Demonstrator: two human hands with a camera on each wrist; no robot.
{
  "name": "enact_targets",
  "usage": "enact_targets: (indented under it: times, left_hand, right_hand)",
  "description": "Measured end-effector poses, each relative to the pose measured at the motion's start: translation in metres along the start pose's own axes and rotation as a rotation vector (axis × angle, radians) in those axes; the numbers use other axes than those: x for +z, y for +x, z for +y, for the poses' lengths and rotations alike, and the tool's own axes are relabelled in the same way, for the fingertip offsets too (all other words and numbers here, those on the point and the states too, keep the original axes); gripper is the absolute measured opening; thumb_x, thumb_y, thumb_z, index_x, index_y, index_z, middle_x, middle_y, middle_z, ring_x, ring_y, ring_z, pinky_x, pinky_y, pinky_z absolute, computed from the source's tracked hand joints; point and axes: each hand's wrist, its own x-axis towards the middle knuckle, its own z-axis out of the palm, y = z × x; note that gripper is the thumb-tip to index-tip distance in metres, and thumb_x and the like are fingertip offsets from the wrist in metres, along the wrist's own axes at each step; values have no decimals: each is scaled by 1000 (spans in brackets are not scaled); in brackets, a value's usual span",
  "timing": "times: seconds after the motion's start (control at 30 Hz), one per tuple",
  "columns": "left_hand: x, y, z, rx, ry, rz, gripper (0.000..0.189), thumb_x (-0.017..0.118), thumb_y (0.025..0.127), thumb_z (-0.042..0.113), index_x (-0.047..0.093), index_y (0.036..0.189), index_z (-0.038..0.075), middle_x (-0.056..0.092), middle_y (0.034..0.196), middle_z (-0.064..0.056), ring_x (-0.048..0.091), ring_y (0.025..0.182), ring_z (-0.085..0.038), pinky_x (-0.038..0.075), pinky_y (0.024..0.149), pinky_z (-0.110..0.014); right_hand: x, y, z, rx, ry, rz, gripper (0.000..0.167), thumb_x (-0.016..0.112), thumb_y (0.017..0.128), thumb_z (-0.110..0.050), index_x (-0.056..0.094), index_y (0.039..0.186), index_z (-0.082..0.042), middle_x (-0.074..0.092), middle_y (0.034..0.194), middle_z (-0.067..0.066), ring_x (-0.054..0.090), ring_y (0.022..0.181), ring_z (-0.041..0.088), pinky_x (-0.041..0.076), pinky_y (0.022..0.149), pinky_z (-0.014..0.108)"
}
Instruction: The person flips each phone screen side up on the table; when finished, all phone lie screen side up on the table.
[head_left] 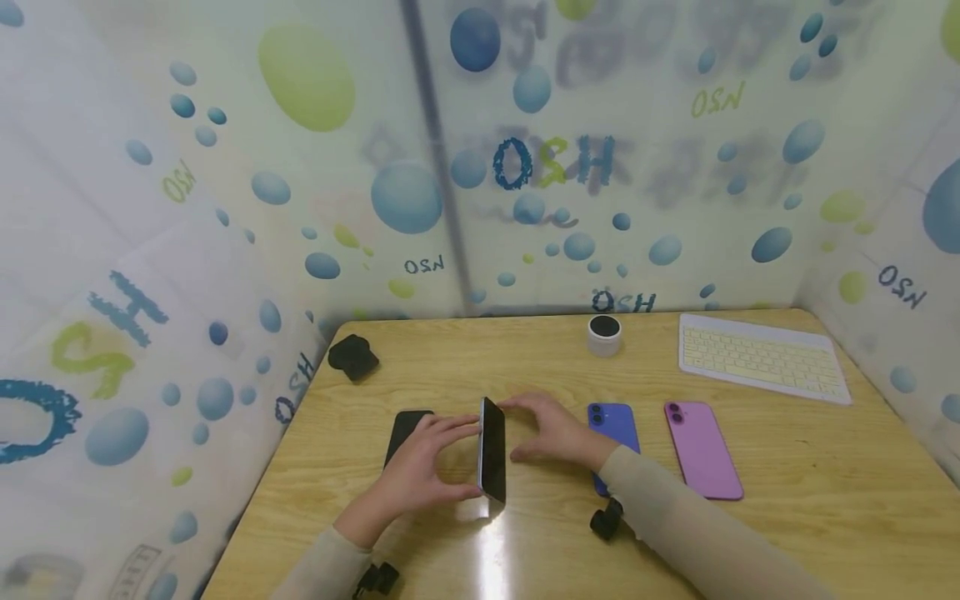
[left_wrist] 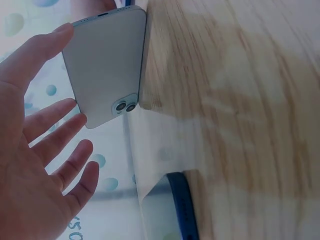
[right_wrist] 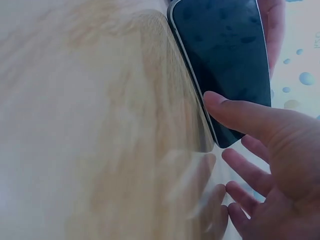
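A smartphone (head_left: 492, 454) stands on its long edge on the table, its dark screen facing right. Its pale back with a two-lens camera (left_wrist: 125, 104) shows in the left wrist view. My left hand (head_left: 420, 467) holds the phone from the left, thumb at the near end and index and middle fingertips by the camera end. The other left fingers are spread apart. My right hand (head_left: 555, 429) is on the screen side with fingers loosely bent; its thumb (right_wrist: 240, 115) overlaps the screen in the right wrist view, and its index fingertip is right at the far upper corner.
Left of the phone lies a dark phone (head_left: 405, 429), partly behind my left hand. A blue phone (head_left: 618, 423), partly under my right forearm, and a pink phone (head_left: 705, 450) lie to the right. Farther back are a black object (head_left: 353, 357), a white cylinder (head_left: 604, 336) and a keyboard (head_left: 763, 358).
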Motion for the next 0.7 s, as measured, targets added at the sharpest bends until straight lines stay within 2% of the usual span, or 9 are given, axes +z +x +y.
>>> enact_targets:
  times: [0.23, 0.47, 0.7]
  left_hand:
    - [0, -1, -6, -16, 25, 4, 84, 96, 67, 48, 65, 141, 22, 59, 150, 6, 50, 123, -18, 50, 98, -45]
    - [1, -3, -13, -51, 28, -35, 85, 96, 66, 48, 65, 141, 22, 59, 149, 4, 49, 122, -19, 49, 98, -48]
    - [1, -4, -18, -73, 32, -58, 87, 97, 65, 48, 64, 142, 22, 58, 150, 3, 49, 124, -21, 49, 99, -49]
  right_hand:
    - [1, 2, -2, 28, -39, -10, 83, 96, 70, -25, 61, 144, -16, 63, 143, 8, 51, 136, 33, 37, 115, 56]
    - [0, 3, 0, 55, -71, -40, 84, 97, 70, -28, 60, 145, -23, 57, 149, 10, 45, 143, 37, 35, 118, 59]
    - [-1, 3, 0, 67, -75, -62, 84, 96, 71, -30, 59, 146, -22, 52, 153, 12, 43, 145, 39, 34, 118, 61]
